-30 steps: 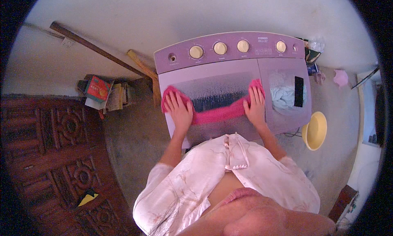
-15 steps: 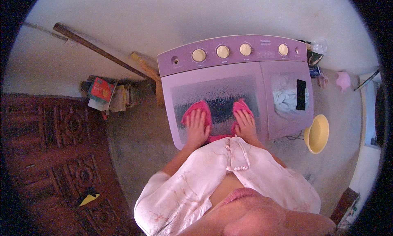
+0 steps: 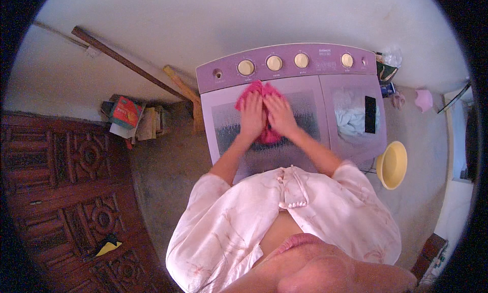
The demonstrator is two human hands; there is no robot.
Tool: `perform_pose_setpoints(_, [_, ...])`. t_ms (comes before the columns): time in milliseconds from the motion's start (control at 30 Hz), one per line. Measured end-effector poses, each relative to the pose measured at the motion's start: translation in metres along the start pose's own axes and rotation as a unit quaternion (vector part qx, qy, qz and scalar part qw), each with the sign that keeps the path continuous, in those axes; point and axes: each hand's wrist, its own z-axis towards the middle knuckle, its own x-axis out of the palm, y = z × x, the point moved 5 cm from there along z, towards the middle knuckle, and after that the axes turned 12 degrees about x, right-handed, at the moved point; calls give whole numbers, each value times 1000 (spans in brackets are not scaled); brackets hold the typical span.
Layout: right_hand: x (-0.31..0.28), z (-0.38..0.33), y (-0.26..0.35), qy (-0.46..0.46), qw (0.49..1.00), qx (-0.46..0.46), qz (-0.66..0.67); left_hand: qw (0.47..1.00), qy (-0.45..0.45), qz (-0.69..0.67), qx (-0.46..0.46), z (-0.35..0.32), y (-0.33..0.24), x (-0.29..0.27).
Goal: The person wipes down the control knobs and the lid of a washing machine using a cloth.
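Note:
A bunched pink cloth (image 3: 270, 136) lies on the wet, droplet-covered dark lid panel (image 3: 229, 125) of a purple twin-tub washing machine (image 3: 325, 163). My left hand (image 3: 252, 119) rests palm down on the cloth, fingers stretched toward the control panel (image 3: 315, 64). Beside it, close together, my right hand (image 3: 279, 114) presses on the same cloth, its fingers also stretched out. Pink folds show beyond the fingertips and between the wrists. Both hands lie near the upper middle of the lid, below the round cream knobs (image 3: 274, 63).
Pale laundry (image 3: 349, 117) shows through the smaller lid on the right. A yellow basin (image 3: 392, 165) stands on the floor beside the machine. To the left are a wooden pole (image 3: 127, 61), stacked papers and boxes (image 3: 127, 112), and a carved dark-red door (image 3: 96, 160).
Both hands have moved up the lid toward the knobs and come together. The cloth, spread out under them before, is now bunched up farther from me.

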Motion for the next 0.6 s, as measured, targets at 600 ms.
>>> perform_pose_setpoints(600, [-20,28,-28,-80,995,62,-20,995,-17,52,-88,10,36,-20])
